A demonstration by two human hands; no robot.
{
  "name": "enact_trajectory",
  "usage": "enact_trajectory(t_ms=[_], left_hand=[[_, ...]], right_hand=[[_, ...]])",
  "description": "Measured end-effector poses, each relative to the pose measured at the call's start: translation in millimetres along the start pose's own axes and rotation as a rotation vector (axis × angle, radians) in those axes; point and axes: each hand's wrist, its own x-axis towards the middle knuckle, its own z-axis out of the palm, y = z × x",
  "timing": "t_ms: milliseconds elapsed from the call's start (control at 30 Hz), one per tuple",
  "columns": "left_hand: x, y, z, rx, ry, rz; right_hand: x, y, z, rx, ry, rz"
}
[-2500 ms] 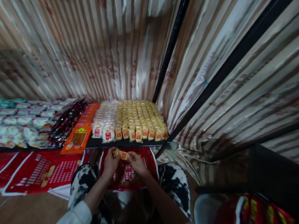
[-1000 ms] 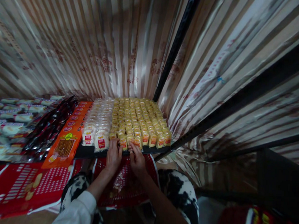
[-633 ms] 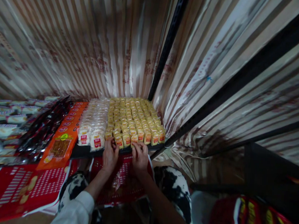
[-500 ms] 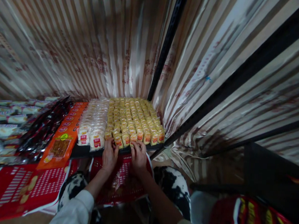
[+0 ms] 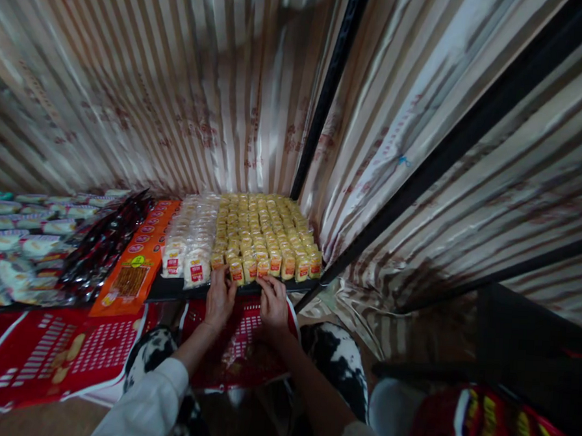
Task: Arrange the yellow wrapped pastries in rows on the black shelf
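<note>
Small yellow-wrapped snack packets (image 5: 263,233) stand in close rows on a dark shelf (image 5: 170,291), their front ones showing red labels. My left hand (image 5: 220,300) is at the shelf's front edge, fingertips against the front packets on the left of the yellow block, thumb apart from the fingers. To its right, my right hand (image 5: 273,306) reaches up to the same front row, with fingers extended and tips at the base of the packets. No packet is seen lifted in either hand. The fingertips partly cover the lowest edges of the packets.
White-wrapped packets (image 5: 192,239) stand left of the yellow ones, then an orange snack bag (image 5: 135,262), dark shiny packs (image 5: 107,241) and pale packets (image 5: 41,226). Red printed bags (image 5: 64,356) hang below the shelf. A black post (image 5: 331,90) and a slanting bar (image 5: 419,192) frame the right side.
The view has shifted slightly, so the shelf appears a little farther right. Both hands stay at the front row with nearly the same pose; no packet has visibly been moved.
</note>
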Motion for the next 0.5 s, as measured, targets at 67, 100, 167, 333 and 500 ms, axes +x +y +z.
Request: enact_trajectory(t_ms=[67, 100, 167, 333, 500], left_hand=[[-2, 1, -3, -0.001, 0.008, 0.008], [-3, 1, -4, 0.004, 0.015, 0.004], [-10, 2, -8, 0.017, 0.037, -0.015], [-43, -4, -16, 0.111, -0.062, -0.144], [-78, -36, -14, 0.355, -0.703, -0.433]], right_hand=[[-3, -3, -2, 0.002, -0.002, -0.006], [-7, -5, -2, 0.007, -0.003, -0.008], [-16, -13, 0, 0.03, -0.011, 0.001], [-52, -27, 16, 0.067, -0.272, 0.14], [-84, -16, 38, -0.051, -0.861, 0.332]])
